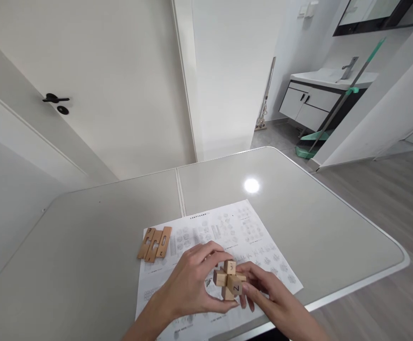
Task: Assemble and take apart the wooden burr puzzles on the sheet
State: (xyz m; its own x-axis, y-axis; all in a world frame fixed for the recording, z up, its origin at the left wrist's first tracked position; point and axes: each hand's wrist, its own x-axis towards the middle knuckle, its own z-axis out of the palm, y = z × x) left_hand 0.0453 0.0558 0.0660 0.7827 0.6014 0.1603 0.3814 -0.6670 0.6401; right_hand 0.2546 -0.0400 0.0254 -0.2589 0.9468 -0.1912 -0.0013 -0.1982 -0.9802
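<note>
A wooden burr puzzle of interlocked square sticks is held above a printed sheet, with marks on some stick ends. My left hand grips it from top and bottom between fingers and thumb. From the right, my right hand pinches its side, its fingers partly hidden behind the wood. Under both hands lies the white instruction sheet, covered in small diagrams. Three flat wooden pieces with cut-out slots and marks lie side by side at the sheet's left edge.
The grey table has a metal rim and a seam across it. Behind it stands a white door with a black handle. A washbasin cabinet, a mop and a green broom with dustpan are at the back right.
</note>
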